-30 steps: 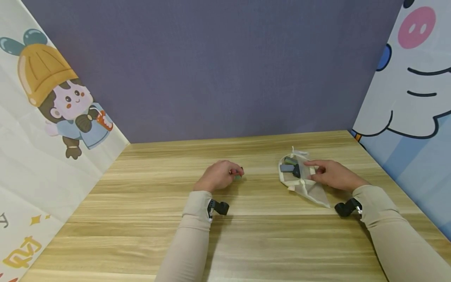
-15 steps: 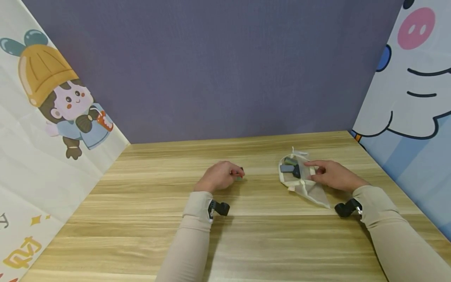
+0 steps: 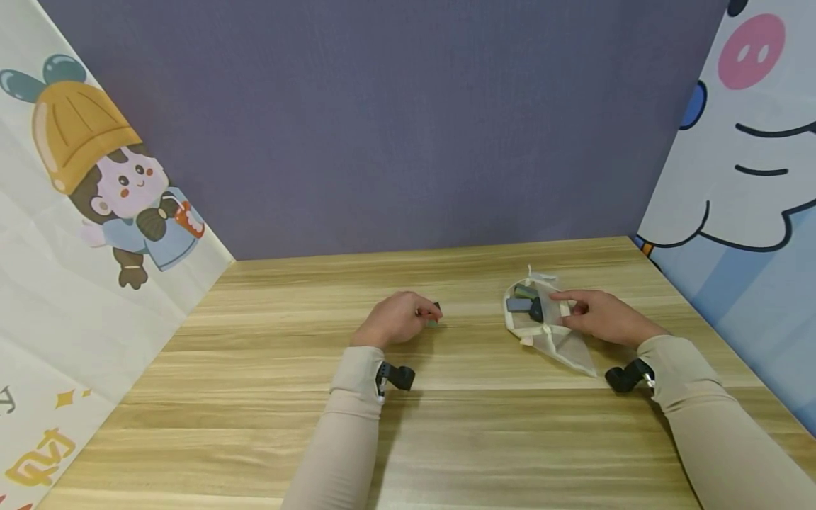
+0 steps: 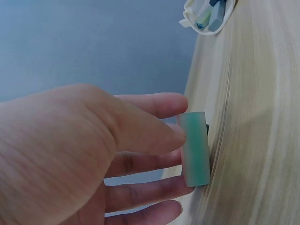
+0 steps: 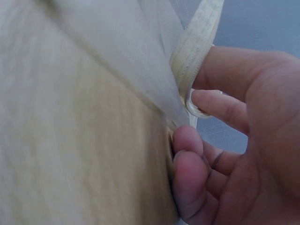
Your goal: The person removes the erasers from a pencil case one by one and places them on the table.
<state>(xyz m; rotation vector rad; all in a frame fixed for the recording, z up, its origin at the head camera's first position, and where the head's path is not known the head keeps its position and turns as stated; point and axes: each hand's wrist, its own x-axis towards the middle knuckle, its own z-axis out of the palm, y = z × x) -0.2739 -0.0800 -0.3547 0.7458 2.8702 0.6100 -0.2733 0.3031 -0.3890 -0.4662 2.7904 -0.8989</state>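
Observation:
Between thumb and fingers, my left hand [image 3: 397, 319] pinches a small green rectangular block [image 4: 196, 149] that looks like an eraser, just at the tabletop. The block's sides are paler than its green middle. To the right, my right hand [image 3: 602, 316] grips the edge of a pale mesh pouch [image 3: 570, 352], whose mouth stands spread towards the left hand. Inside the pouch lie a grey-blue block [image 3: 519, 304], a greenish block [image 3: 526, 291] and a black piece [image 3: 537, 309]. In the right wrist view, fingers hold the pouch's cream binding [image 5: 194, 51]; its contents are hidden there.
The wood-grain table [image 3: 484, 439] runs back to a grey-purple panel [image 3: 395, 127]. Sheets printed with cartoon figures close off the left side [image 3: 38, 283] and right side [image 3: 765, 198]. A black wrist camera [image 3: 400, 377] sits on the left wrist.
The green block has turned slightly in my left fingers since the earliest frame. Both hands and the pouch otherwise stay in place.

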